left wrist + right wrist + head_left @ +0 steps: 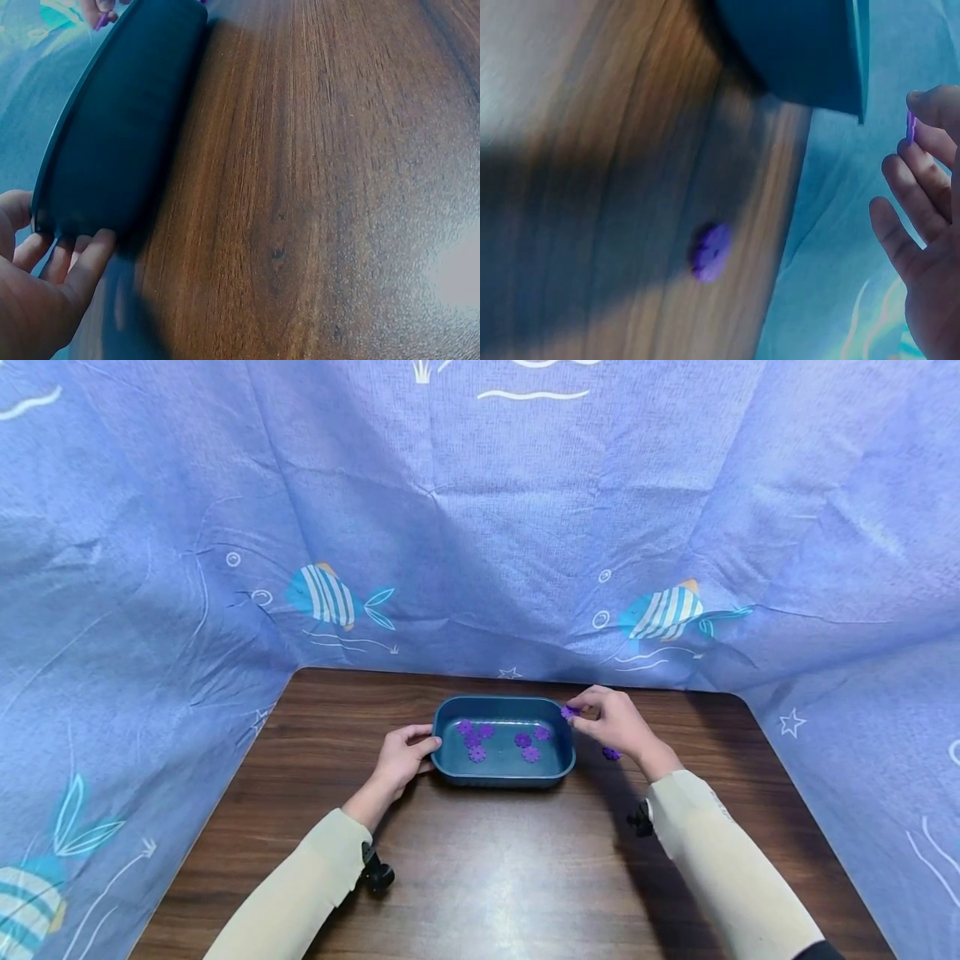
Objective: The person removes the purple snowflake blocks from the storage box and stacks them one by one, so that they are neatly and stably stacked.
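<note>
Right fingers (937, 105) pinch one purple flower (567, 712) near one tub (502, 767) holding seven.

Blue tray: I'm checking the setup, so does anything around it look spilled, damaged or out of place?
Only slightly: a purple flower piece, perhaps more than one, lies on the table right of the blue tray, while several others lie inside. No damage shows.

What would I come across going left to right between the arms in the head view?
Left hand, left cluster of purple flower-shaped discs inside the teal tray, right cluster of discs inside it, pinched purple disc, right hand.
</note>
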{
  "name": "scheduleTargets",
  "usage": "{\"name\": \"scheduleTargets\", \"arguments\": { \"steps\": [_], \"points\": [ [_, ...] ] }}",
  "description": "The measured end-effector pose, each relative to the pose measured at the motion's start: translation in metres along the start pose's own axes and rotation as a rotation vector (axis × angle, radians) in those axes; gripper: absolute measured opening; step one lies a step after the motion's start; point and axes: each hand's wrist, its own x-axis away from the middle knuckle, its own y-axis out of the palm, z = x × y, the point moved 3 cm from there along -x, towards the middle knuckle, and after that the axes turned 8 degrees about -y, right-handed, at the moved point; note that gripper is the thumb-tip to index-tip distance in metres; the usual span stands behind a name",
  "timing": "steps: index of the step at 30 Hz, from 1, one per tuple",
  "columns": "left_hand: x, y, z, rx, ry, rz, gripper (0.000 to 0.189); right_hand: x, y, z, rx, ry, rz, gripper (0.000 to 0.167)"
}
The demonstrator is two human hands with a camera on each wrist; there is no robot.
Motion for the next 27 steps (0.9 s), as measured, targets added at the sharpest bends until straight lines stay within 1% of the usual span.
{"name": "scheduleTargets", "arguments": {
  "steps": [8,13,18,27],
  "points": [
    [0.001,0.0,0.001,-0.012,0.009,-0.018,0.042,0.023,-0.002,0.023,0.03,0.032,0.02,0.022],
    [0.001,0.0,0.0,-0.006,0.008,-0.009,0.04,0.038,-0.002,0.035,0.007,0.089,0.019,0.021],
    [-0.001,0.001,-0.001,0.005,0.008,-0.005,0.039,0.051,-0.003,0.045,-0.021,0.155,0.0,0.022],
    [-0.001,0.0,-0.002,-0.001,0.003,-0.004,0.039,0.071,-0.001,0.059,0.04,0.205,-0.047,0.021]
  ]
}}
